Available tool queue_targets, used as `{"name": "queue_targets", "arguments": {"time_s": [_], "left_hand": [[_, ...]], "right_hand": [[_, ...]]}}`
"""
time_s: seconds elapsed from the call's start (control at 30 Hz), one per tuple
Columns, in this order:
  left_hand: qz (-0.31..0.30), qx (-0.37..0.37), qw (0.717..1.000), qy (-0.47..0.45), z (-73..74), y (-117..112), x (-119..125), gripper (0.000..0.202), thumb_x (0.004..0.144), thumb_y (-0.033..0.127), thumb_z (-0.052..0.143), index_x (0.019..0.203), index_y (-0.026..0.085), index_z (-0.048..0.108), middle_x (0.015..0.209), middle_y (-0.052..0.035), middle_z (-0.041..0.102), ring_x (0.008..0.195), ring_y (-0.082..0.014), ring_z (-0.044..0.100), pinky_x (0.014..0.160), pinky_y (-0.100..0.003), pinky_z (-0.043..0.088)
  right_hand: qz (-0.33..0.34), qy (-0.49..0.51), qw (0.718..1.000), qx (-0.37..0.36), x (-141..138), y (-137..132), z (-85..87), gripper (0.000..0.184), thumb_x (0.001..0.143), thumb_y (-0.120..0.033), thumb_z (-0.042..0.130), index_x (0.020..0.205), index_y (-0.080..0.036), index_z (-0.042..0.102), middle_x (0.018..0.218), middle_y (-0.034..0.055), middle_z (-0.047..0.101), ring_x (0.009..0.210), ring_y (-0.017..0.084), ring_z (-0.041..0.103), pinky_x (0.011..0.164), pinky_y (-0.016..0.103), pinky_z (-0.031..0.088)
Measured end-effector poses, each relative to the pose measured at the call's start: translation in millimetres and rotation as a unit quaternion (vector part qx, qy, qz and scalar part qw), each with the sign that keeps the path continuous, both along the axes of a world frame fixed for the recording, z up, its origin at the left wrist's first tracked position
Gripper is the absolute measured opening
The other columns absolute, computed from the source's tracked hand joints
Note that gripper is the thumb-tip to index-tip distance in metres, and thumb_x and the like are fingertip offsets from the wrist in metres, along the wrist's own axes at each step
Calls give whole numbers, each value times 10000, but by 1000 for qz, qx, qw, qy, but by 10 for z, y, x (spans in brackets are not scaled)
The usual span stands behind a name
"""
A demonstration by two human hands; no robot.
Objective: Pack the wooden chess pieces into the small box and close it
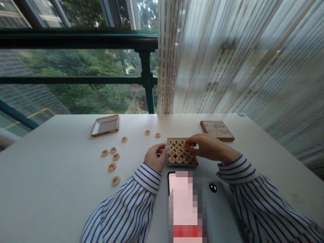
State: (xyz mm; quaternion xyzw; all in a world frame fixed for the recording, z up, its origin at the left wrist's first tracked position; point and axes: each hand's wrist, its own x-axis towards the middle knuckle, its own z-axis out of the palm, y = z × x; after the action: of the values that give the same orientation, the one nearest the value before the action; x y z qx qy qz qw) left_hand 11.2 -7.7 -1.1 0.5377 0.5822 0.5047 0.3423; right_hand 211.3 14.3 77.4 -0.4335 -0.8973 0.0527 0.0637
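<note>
A shallow box [182, 165] of Chinese chess pieces lies in the middle of the table, with rows of round wooden pieces bearing red or black characters. Above its right half, my right hand [209, 145] pinches a chess piece [186, 147], mostly covered by the fingers. Close to the box's left edge rests my left hand [155, 158], fingers curved and thumb apart, with no piece visible in it. Behind that hand another piece is partly hidden. Loose red-marked pieces lie leftward, among them one [115, 180] nearest me and one [157, 135] beyond the box.
An upturned box lid [105, 125] lies at the back left of the white table [63, 175]. At the back right is a flat printed box [217, 130]. Two phones lie in front of me, one with a blurred screen [183, 202], the other a grey one [220, 209].
</note>
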Motion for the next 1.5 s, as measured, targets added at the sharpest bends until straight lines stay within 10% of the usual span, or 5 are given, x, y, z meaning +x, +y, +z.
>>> {"name": "queue_targets", "arguments": {"time_s": [1.5], "left_hand": [[-11, -12, 1000, 16, -7, -5, 1, 206, 678, 239, 584, 849, 146, 653, 773, -64, 666, 624, -135, 589, 578, -250, 479]], "right_hand": [[41, 20, 994, -102, 28, 55, -139, 228, 822, -323, 493, 901, -221, 681, 834, 49, 677, 741, 161, 589, 660, 248, 397]]}}
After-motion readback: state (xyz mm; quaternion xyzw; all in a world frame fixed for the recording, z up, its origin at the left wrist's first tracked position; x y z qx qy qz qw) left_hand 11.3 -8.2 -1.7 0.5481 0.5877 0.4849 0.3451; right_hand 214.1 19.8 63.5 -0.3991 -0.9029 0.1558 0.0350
